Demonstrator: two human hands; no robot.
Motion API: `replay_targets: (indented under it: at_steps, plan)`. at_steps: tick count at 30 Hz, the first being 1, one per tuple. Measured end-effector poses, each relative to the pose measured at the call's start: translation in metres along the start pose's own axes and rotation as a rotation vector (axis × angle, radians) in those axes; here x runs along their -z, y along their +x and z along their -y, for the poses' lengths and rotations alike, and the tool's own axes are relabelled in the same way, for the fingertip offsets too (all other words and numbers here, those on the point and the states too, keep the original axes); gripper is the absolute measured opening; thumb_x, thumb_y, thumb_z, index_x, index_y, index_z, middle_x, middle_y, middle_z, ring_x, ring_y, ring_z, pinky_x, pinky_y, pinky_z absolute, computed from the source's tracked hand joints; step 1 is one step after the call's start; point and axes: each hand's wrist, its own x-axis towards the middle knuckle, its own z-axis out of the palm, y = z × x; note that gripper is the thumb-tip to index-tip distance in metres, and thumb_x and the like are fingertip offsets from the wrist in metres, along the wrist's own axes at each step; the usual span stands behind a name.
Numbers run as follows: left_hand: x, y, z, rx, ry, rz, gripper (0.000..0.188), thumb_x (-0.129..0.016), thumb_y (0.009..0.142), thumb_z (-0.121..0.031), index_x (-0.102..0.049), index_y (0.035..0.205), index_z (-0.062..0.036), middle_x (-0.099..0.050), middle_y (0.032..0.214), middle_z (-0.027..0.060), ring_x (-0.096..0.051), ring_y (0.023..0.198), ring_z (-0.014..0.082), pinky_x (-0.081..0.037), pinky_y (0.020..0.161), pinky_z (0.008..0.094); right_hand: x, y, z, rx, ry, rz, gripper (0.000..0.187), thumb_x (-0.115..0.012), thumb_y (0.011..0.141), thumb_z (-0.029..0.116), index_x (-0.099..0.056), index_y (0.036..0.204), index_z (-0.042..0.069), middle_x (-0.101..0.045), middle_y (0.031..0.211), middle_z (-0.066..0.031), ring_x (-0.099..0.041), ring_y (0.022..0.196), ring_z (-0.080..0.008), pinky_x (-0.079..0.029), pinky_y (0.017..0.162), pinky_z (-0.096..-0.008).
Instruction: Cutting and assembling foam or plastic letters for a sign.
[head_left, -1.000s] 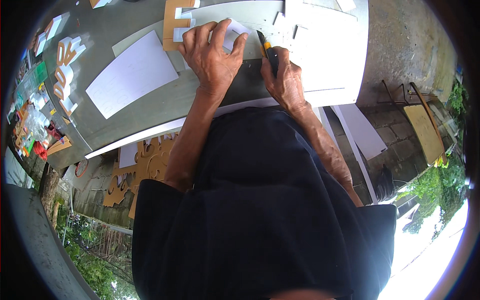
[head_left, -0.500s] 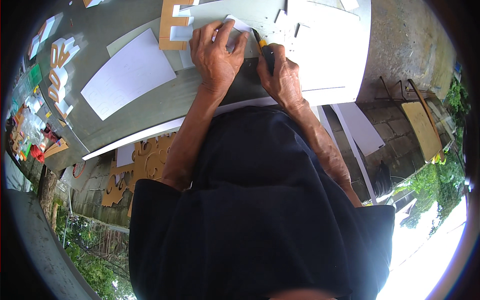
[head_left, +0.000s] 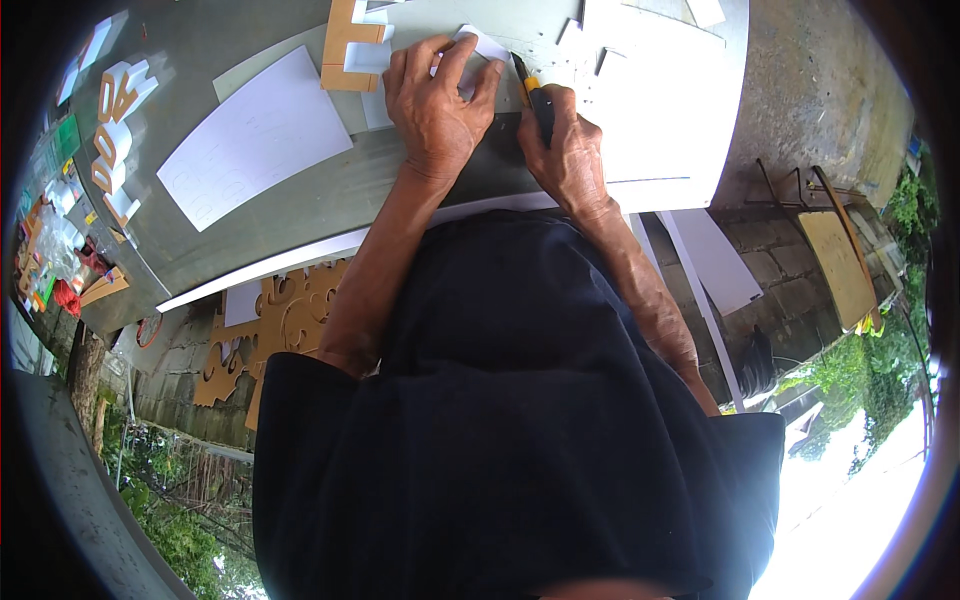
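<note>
1. The left hand (head_left: 437, 105) is seen laid palm-down with fingers spread wide, pressed flat on a small white cut-out piece (head_left: 482, 48) near the far middle of the grey worktable (head_left: 300, 215). Nothing is gripped by it; the piece is only held down under the fingertips.
2. The right hand (head_left: 568, 150) is closed around a utility knife (head_left: 535, 92) with a yellow and black body. The blade end is pointed away from the body and is set just beside the right edge of the white piece, close to the left index finger. Whether the tip touches the sheet cannot be told.
3. A dark strip, possibly a straightedge (head_left: 500, 165), is seen under both wrists; its kind cannot be confirmed.
4. A large white board (head_left: 660, 110) is spread on the right part of the table, with small white offcuts (head_left: 585, 35) scattered at its far edge.
5. A plain white sheet (head_left: 250, 135) with faint outlines is lying to the left of the left hand, well apart from it.
6. A brown and white block letter (head_left: 350, 45) is placed just beyond the left hand's thumb side.
7. More brown-faced white letters (head_left: 112, 130) are lined up at the table's far left.
8. Brown ornamental cut-outs (head_left: 285, 325) are noted below the table's near edge.
9. The lower frame is filled by the person's dark shirt (head_left: 520, 430).
</note>
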Motion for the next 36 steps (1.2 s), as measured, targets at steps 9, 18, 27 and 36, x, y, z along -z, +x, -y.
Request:
replay_targets:
  at_steps: [9, 18, 27, 36]
  plan:
    - [0.0, 0.0, -0.001, 0.014, -0.004, 0.017, 0.037, -0.09, 0.068, -0.021, -0.078, 0.102, -0.0105, -0.067, 0.097, 0.0041, -0.062, 0.088, 0.026, -0.049, 0.08, 0.0389, -0.002, 0.001, 0.001, -0.007, -0.012, 0.002, 0.025, -0.066, 0.091, 0.009, -0.05, 0.108, 0.0, -0.066, 0.074, -0.0239, -0.069, 0.062, -0.0408, -0.053, 0.054, -0.0477]
    - [-0.002, -0.003, -0.001, 0.029, -0.045, -0.003, 0.036, -0.09, 0.069, -0.022, -0.077, 0.1, -0.0104, -0.067, 0.098, 0.003, -0.06, 0.089, 0.0251, -0.048, 0.08, 0.0393, -0.004, -0.002, 0.011, -0.029, -0.136, 0.052, 0.019, -0.062, 0.089, 0.009, -0.047, 0.099, 0.001, -0.066, 0.077, -0.0228, -0.067, 0.062, -0.0431, -0.054, 0.055, -0.0519]
    - [0.016, 0.004, -0.008, 0.094, -0.135, 0.019, 0.024, -0.075, 0.084, -0.004, -0.076, 0.106, -0.0098, -0.069, 0.097, 0.0059, -0.064, 0.09, 0.025, -0.052, 0.08, 0.0379, 0.035, -0.027, 0.016, -0.223, 0.078, 0.141, 0.023, -0.061, 0.094, 0.01, -0.049, 0.109, -0.003, -0.066, 0.07, -0.0239, -0.068, 0.063, -0.0422, -0.053, 0.056, -0.0484]
    - [0.074, -0.012, -0.006, 0.142, -0.191, 0.033, 0.029, -0.066, 0.089, 0.009, -0.072, 0.114, -0.0054, -0.072, 0.101, 0.0103, -0.073, 0.087, 0.0223, -0.059, 0.072, 0.0309, 0.049, -0.027, -0.006, -0.357, 0.243, 0.119, 0.029, -0.063, 0.098, 0.02, -0.056, 0.115, -0.002, -0.067, 0.068, -0.0126, -0.067, 0.058, -0.0217, -0.052, 0.057, -0.0371]
